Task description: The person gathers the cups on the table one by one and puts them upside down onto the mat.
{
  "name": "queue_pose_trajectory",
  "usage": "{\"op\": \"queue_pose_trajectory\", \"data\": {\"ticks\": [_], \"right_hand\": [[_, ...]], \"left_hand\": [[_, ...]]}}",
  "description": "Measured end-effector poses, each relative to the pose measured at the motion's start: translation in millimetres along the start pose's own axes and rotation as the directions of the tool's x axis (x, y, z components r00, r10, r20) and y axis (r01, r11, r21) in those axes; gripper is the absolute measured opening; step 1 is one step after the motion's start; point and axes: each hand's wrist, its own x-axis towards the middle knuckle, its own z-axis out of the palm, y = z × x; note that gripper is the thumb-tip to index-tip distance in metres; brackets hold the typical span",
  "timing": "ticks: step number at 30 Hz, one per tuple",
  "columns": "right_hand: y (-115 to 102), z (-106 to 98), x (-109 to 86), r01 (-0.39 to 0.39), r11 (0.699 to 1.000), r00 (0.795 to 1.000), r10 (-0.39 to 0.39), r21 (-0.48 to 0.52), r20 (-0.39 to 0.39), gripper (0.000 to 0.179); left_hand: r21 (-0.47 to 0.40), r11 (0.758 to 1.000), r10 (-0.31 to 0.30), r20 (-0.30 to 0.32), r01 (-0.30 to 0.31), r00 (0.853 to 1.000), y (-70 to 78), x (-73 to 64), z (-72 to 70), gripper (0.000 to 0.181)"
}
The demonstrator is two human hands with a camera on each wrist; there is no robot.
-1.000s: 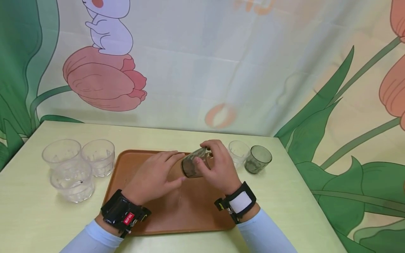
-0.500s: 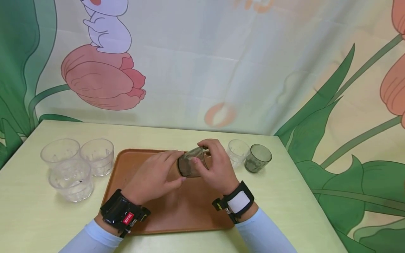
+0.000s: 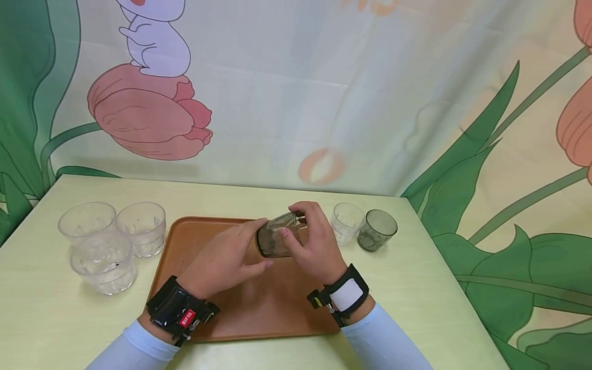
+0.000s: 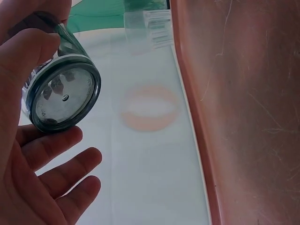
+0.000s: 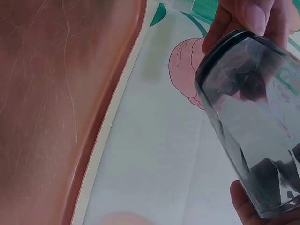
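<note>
A smoky grey glass tumbler [image 3: 273,239] is held tilted on its side over the brown tray [image 3: 287,308]. My right hand [image 3: 320,247] grips it near the mouth, thumb along the near side and fingers over the top. At the other end, my left hand [image 3: 222,262] holds the base between its fingers and thumb. The left wrist view shows the round tumbler base [image 4: 65,96] face on, with several left fingers [image 4: 77,161] spread below it. In the right wrist view the faceted wall of the tumbler [image 5: 253,112] shows some pinkish marks.
Three clear tumblers [image 3: 104,259] stand close together left of the tray. Right of it are a clear tumbler [image 3: 347,223] and another smoky grey tumbler [image 3: 376,231]. The pale table [image 3: 407,318] ends at a printed curtain [image 3: 259,92] behind.
Both hands have shifted very slightly left with the smoky tumbler, which keeps its tilt and grip. The other tumblers and the tray stay put.
</note>
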Motion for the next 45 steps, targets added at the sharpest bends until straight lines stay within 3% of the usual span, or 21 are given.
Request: {"op": "queue_pose_trajectory", "data": {"ticks": [7,16,26,36,41,45], "right_hand": [[-4,3,-0.4,-0.05,0.998,0.999,0.05,0.037,0.012,0.059],[-8,6,-1.1,-0.066,0.995,0.998,0.064,0.077,0.022,0.055],[-13,7,-2.7,-0.089,0.991,0.993,0.081,0.103,0.082,0.062],[-11,2,-3.0,-0.041,0.998,0.991,0.036,0.038,0.13,0.071],[-8,0,-4.2,0.003,0.998,0.985,-0.013,0.058,0.171,0.071],[-5,-1,-5.2,0.063,0.997,0.976,-0.071,0.045,0.208,0.084]], "left_hand": [[-0.039,0.999,-0.021,0.012,0.021,1.0,1.0,0.0,-1.9,0.086],[-0.081,0.997,-0.001,-0.009,0.0,1.0,4.0,-0.9,0.2,0.093],[-0.073,0.995,0.067,-0.045,-0.07,0.997,-4.4,-1.7,0.5,0.094],[-0.094,0.992,0.079,-0.059,-0.084,0.995,-7.9,-1.3,-5.7,0.09],[-0.098,0.993,0.065,-0.054,-0.07,0.996,-9.7,-0.4,-8.7,0.09],[-0.107,0.992,0.067,-0.054,-0.072,0.996,-12.5,0.1,-13.0,0.088]]}}
